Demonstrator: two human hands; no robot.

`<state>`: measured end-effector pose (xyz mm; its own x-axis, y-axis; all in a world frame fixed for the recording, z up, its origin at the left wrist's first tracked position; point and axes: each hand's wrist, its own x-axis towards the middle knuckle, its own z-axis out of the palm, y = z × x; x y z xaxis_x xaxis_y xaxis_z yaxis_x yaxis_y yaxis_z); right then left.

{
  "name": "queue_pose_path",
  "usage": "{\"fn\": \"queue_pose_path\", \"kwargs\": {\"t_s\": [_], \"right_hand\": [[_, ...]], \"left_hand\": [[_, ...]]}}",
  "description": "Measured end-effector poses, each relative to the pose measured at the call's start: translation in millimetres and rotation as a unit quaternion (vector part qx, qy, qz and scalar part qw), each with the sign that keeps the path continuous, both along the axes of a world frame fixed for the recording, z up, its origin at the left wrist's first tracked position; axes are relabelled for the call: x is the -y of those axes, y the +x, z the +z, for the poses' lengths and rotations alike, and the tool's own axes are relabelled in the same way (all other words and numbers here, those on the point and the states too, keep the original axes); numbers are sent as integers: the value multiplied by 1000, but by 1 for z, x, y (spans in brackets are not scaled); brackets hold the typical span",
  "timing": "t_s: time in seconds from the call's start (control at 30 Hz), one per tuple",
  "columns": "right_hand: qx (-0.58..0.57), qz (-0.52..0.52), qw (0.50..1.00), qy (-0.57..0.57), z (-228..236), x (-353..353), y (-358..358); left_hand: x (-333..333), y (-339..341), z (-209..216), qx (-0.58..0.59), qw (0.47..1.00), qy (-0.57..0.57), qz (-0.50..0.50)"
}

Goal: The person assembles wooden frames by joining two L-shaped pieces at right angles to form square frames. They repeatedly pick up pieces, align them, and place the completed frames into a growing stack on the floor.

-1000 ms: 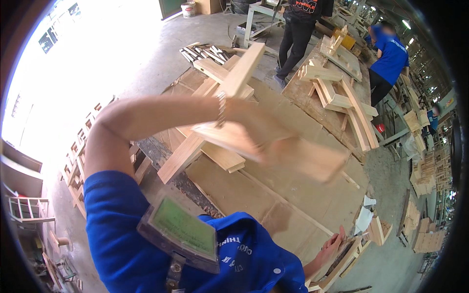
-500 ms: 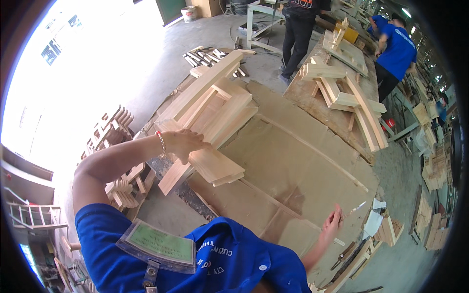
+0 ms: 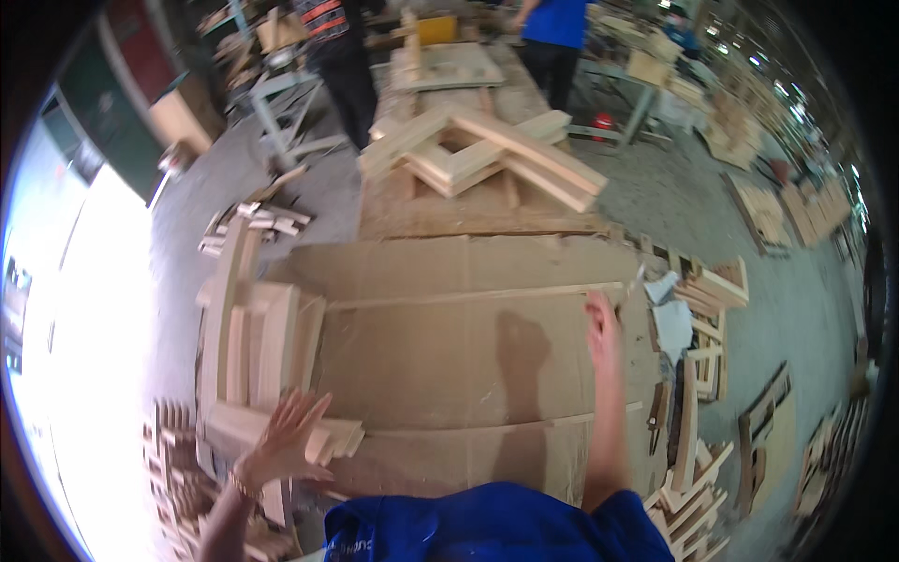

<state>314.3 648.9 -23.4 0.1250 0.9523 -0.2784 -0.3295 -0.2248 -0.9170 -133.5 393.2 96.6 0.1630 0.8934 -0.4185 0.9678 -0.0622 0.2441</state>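
My left hand (image 3: 286, 433) is spread, fingers apart, just over the near end of a stack of pale wooden boards (image 3: 257, 361) at the left edge of the workbench. It holds nothing. My right hand (image 3: 601, 323) lies flat with fingers stretched out on the brown cardboard sheet (image 3: 468, 356) covering the bench top, near its right edge. My blue sleeve and chest fill the lower middle of the view.
A second pile of crossed wooden frames (image 3: 482, 150) sits at the bench's far end. Two people (image 3: 552, 42) stand beyond it. Loose wood pieces (image 3: 698, 412) lie on the floor to the right, more offcuts (image 3: 253, 220) on the floor at left.
The view swung so the bench now faces me. My left hand let go of the board stack, which rests at the bench's left. My right hand moved up onto the cardboard.
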Motion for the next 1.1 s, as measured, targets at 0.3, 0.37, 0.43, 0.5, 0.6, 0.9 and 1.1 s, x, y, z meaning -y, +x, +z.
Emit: {"fn": "queue_pose_path", "kwargs": {"t_s": [0.3, 0.37, 0.43, 0.5, 0.6, 0.9, 1.1], "right_hand": [[99, -176, 979, 1, 19, -236, 38], [20, -104, 994, 11, 22, -267, 47], [-40, -59, 997, -5, 11, -285, 30], [-68, -20, 995, -68, 5, -293, 9], [-99, 27, 992, -69, 11, -292, 2], [-132, -94, 987, -5, 16, -139, -45], [-153, -109, 982, -11, -2, 68, -10]], "left_hand": [[-45, 62, 2, 400, 847, 193, 291], [-46, 65, -4, 441, 816, 221, 302], [-50, 72, -1, 430, 813, 222, 323], [-52, 75, 2, 417, 812, 223, 342], [-59, 76, -1, 427, 806, 222, 345], [-128, 102, -32, 611, 683, 166, 364], [-196, 162, -60, 674, 682, 64, 276]]}}
